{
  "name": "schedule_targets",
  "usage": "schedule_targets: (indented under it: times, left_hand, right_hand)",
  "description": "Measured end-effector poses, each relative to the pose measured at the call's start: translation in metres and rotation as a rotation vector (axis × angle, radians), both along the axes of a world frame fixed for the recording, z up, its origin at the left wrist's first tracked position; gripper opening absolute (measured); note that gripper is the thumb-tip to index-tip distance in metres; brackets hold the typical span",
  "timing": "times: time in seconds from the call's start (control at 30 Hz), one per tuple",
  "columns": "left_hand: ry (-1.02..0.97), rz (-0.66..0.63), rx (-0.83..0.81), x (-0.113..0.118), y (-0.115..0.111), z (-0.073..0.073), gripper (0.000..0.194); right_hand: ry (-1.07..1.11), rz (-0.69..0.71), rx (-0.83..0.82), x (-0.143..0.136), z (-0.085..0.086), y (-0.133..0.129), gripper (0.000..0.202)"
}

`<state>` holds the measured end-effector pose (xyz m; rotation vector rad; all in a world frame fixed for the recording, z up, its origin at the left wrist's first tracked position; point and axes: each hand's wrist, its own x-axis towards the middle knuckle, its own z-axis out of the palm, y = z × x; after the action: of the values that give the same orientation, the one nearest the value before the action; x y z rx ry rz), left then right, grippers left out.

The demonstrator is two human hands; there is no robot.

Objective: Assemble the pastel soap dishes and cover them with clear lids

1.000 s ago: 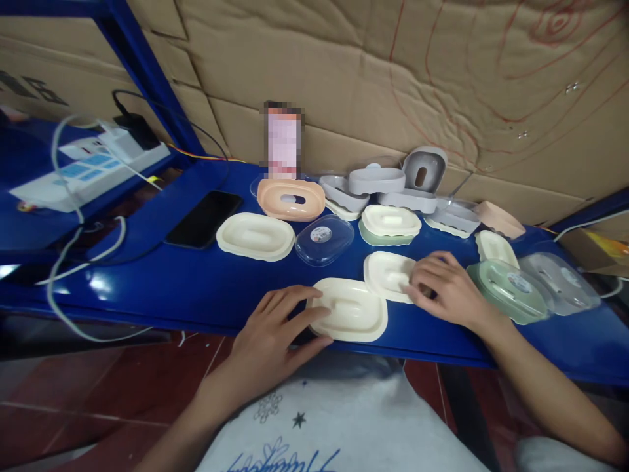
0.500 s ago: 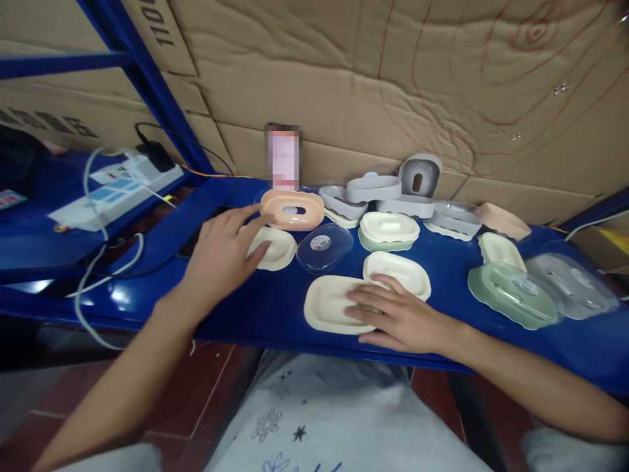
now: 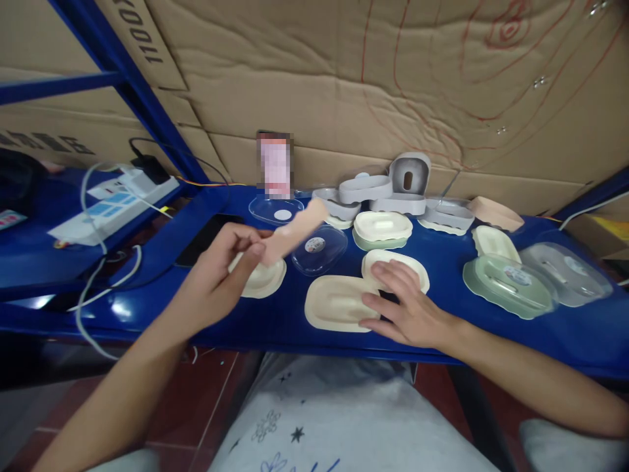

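Observation:
Pinched in my left hand (image 3: 223,269) is an orange dish (image 3: 297,231), raised off the table and tipped on its side. Beneath it lies a cream dish (image 3: 263,278), partly hidden by my fingers. My right hand (image 3: 407,308) has its fingers spread over two cream pieces: a larger one (image 3: 334,303) near the front edge and a smaller one (image 3: 396,265) just behind. A clear lid (image 3: 319,250) with a round sticker rests between my hands, and another clear lid (image 3: 265,210) lies farther back.
Grey dishes (image 3: 366,189) stand along the cardboard wall (image 3: 295,65). Green (image 3: 511,285) and clear-grey covered dishes (image 3: 570,275) lie at the right. A propped phone (image 3: 275,164), a dark flat phone (image 3: 209,239) and a white power strip (image 3: 113,210) with cables are at the left.
My left hand has picked up the orange dish, tilting it and drawing it nearer, which uncovers a clear lid. The cream dish beneath has shifted towards me. My right hand has moved slightly right.

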<state>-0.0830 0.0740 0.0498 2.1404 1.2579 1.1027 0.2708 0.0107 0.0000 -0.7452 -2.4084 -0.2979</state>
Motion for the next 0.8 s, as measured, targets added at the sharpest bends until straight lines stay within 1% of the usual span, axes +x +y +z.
schedule_targets:
  times: [0.07, 0.13, 0.2, 0.23, 0.27, 0.3, 0.33, 0.4, 0.43, 0.47, 0.5, 0.57, 0.6, 0.63, 0.7, 0.8]
  left_hand:
    - [-0.172, -0.099, -0.218, 0.01, -0.024, 0.0, 0.033]
    - [-0.299, -0.197, -0.451, 0.022, -0.043, -0.002, 0.038]
    - [-0.38, -0.265, -0.627, 0.032, -0.055, -0.007, 0.039]
    - [-0.402, -0.281, -0.675, 0.036, -0.057, -0.011, 0.039]
    - [-0.413, -0.283, -0.688, 0.039, -0.058, -0.015, 0.038]
    - [-0.422, -0.265, -0.657, 0.04, -0.058, -0.019, 0.037]
    - [-0.428, -0.228, -0.582, 0.041, -0.057, -0.023, 0.036]
    - [-0.402, -0.127, -0.323, 0.039, -0.055, -0.03, 0.034]
    - [-0.336, -0.097, -0.181, 0.037, -0.055, -0.033, 0.034]
    - [-0.233, -0.1, -0.058, 0.035, -0.055, -0.036, 0.036]
    - [-0.103, -0.138, 0.032, 0.034, -0.056, -0.039, 0.04]
    - [0.152, -0.262, 0.122, 0.033, -0.057, -0.045, 0.05]
    - [0.232, -0.313, 0.144, 0.035, -0.058, -0.047, 0.055]
    - [0.269, -0.338, 0.165, 0.037, -0.058, -0.05, 0.056]
    - [0.269, -0.32, 0.21, 0.041, -0.057, -0.054, 0.05]
    - [0.207, -0.25, 0.265, 0.044, -0.055, -0.06, 0.032]
  right_hand:
    - [-0.002, -0.005, 0.181, 0.002, 0.001, -0.005, 0.067]
    - [-0.025, 0.051, 0.274, 0.004, 0.006, -0.01, 0.06]
    - [-0.014, 0.097, 0.256, 0.005, 0.014, -0.011, 0.051]
    - [-0.004, 0.102, 0.221, 0.006, 0.017, -0.011, 0.048]
    - [0.002, 0.098, 0.182, 0.006, 0.021, -0.01, 0.047]
    - [0.006, 0.085, 0.147, 0.007, 0.024, -0.009, 0.045]
    - [0.009, 0.064, 0.118, 0.007, 0.026, -0.008, 0.044]
    - [0.014, -0.009, 0.085, 0.005, 0.028, -0.008, 0.041]
    - [0.014, -0.05, 0.082, 0.003, 0.028, -0.009, 0.039]
    - [0.011, -0.082, 0.084, 0.0, 0.028, -0.011, 0.038]
    - [0.0, -0.106, 0.091, -0.002, 0.027, -0.012, 0.039]
    - [-0.037, -0.128, 0.105, -0.008, 0.025, -0.015, 0.041]
    - [-0.059, -0.127, 0.098, -0.01, 0.024, -0.015, 0.041]
    - [-0.08, -0.118, 0.077, -0.011, 0.023, -0.015, 0.04]
    - [-0.121, -0.078, 0.01, -0.012, 0.021, -0.012, 0.039]
    - [-0.198, 0.003, -0.093, -0.011, 0.016, -0.006, 0.044]
